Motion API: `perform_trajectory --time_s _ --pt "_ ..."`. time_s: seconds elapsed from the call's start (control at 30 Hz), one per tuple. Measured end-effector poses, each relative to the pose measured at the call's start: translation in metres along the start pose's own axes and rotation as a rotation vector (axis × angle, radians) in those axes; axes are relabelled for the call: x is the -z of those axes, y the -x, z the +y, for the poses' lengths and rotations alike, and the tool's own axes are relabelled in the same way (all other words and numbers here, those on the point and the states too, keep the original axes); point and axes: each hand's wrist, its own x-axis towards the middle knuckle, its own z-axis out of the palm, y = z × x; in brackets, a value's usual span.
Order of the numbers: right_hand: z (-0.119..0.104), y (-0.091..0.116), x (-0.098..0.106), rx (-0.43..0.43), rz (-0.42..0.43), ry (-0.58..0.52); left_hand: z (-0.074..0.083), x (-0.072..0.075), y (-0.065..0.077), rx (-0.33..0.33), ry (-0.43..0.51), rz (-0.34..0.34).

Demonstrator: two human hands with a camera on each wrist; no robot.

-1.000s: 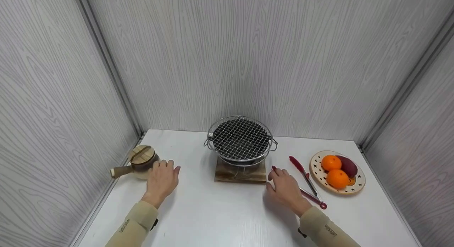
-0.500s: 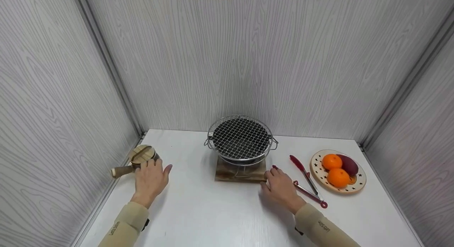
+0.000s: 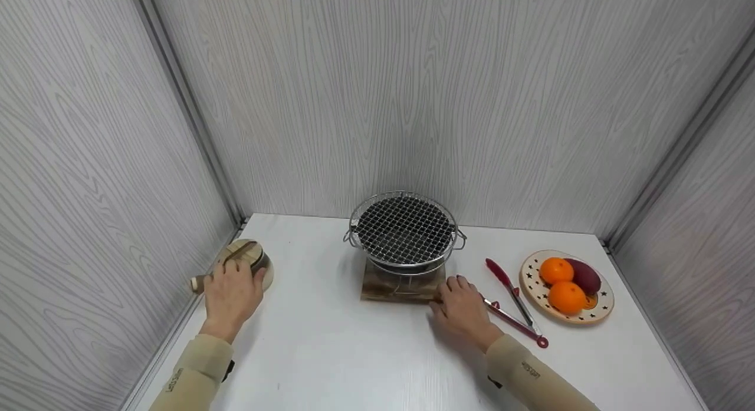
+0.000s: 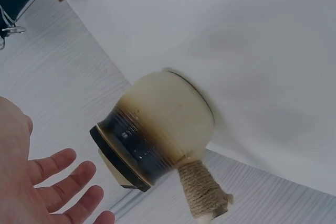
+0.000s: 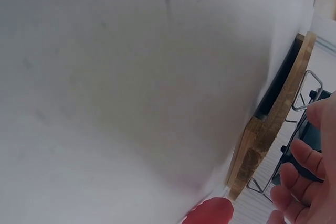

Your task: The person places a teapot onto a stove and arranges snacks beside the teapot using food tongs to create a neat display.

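Note:
My left hand (image 3: 232, 296) is over the near side of a small pot with a wooden lid (image 3: 246, 250) and partly hides it in the head view. The left wrist view shows the fingers stretched and spread, apart from the pot (image 4: 160, 121), whose side handle (image 4: 203, 188) is wound with cord. My right hand (image 3: 461, 308) hovers by the front right corner of the grill's wooden base (image 3: 386, 287), fingers loosely bent with nothing in them. Red-handled tongs (image 3: 519, 322) lie spread beside it; the hand covers one tip in the head view.
A round wire-mesh grill (image 3: 406, 231) stands on the wooden base at the back centre. On the right, a star-patterned plate (image 3: 538, 292) carries two oranges (image 3: 567, 298) and a purple oval item (image 3: 584, 275). Wood-grain panels (image 3: 401, 104) enclose the white table (image 3: 330, 352).
My left hand has moved left, from the pot's right side to over its near side. My right hand has shifted slightly left toward the wooden base, uncovering more of the tongs.

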Motion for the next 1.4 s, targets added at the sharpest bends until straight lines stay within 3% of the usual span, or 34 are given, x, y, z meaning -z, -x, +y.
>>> perform_trajectory --time_s 0.1,0.47,1.0,1.4 --pt "-0.001 -0.002 -0.003 0.005 0.008 -0.031 -0.005 0.002 0.002 0.011 -0.007 -0.017" --pt "-0.001 -0.006 -0.010 -0.037 -0.113 -0.080 -0.024 0.008 0.003 0.013 -0.059 -0.091" --pt "-0.002 -0.011 -0.015 -0.079 -0.159 -0.175 -0.051 -0.006 0.009 0.000 -0.114 -0.092" --pt "0.000 -0.012 -0.018 -0.083 -0.158 -0.193 -0.068 -0.015 0.007 0.066 -0.093 -0.182"
